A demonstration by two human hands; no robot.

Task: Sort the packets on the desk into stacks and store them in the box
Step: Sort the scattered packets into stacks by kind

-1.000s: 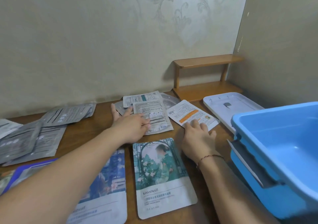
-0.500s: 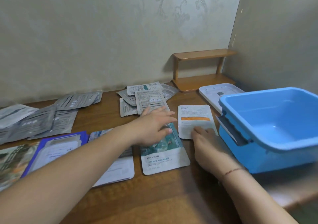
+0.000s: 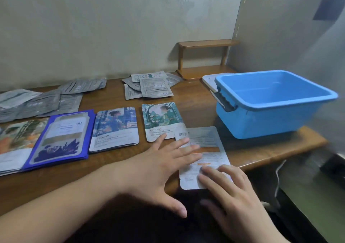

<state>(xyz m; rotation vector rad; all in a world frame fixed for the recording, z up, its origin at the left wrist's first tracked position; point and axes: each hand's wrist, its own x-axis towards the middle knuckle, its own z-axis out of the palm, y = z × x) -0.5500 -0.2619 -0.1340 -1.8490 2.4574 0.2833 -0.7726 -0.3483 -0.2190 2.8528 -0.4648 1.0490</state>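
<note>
Here a white packet (image 3: 202, 155) is pinned flat at the front edge of the desk (image 3: 115, 170), its near end overhanging, probably so it can be lifted. The left hand (image 3: 158, 170) and the right hand (image 3: 229, 190) are laid on it with fingers straight, nothing gripped. Other packets are kept in sorted stacks along the back edge and the left side; the blue box (image 3: 270, 119) is set at the right edge, nothing seen inside.

Both forearms bare, no sleeves in view. Left hand (image 3: 158, 170) and right hand (image 3: 229, 192): no gloves, no rings visible. Short nails. Right wrist out of frame.
</note>
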